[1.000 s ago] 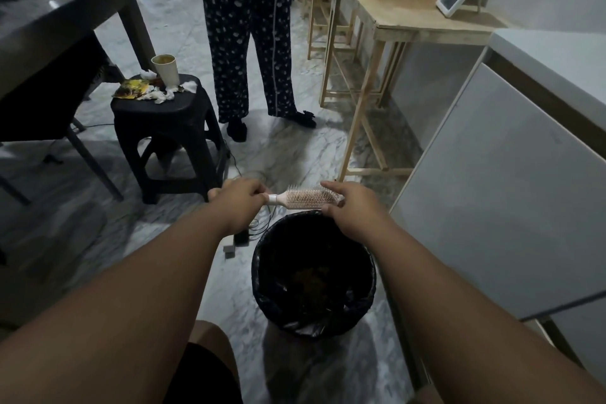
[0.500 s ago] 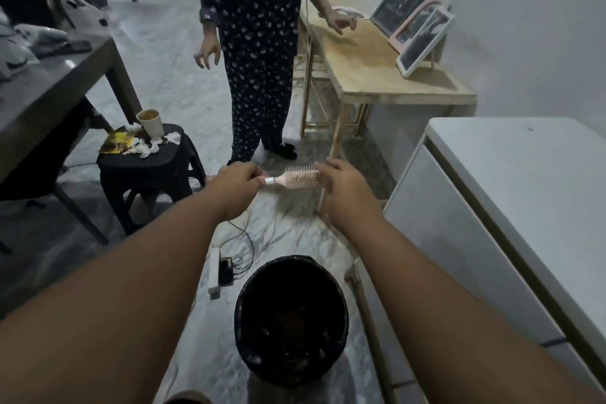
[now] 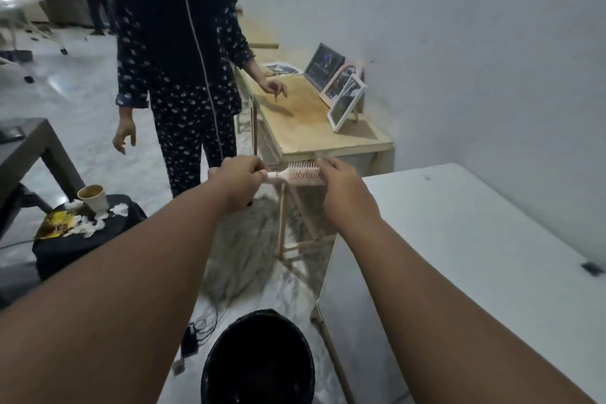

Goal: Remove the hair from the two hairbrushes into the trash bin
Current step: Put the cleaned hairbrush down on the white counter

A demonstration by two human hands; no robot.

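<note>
Head view. Holds a pink hairbrush [image 3: 303, 174] out at arm's length, roughly level, with bristles showing on the upper side. Grips the handle in the left hand [image 3: 237, 182], fingers curled tight round it. Clasps the far end of the brush head with the right hand [image 3: 344, 187], fingers bent over the bristles; cannot tell whether any hair is pinched between them.

Places the brush high in the frame, well forward of the bin [image 3: 259, 313] and not over it. Shows the bin low between the two forearms, black-lined, standing on the marble floor; inside too dark to read. Shows a charger [image 3: 190, 339] with cable on the floor just left of the bin.

Shows a white table [image 3: 475, 256] at right, beside the bin. Shows a wooden table [image 3: 305, 128] beyond the brush, with frames [image 3: 344, 98] leaning at the wall. Shows a second person [image 3: 183, 75] standing at that table, one hand above its top. Shows a black stool [image 3: 82, 246] at left, bearing a cup [image 3: 93, 198], tissue scraps and a yellow wrapper.
</note>
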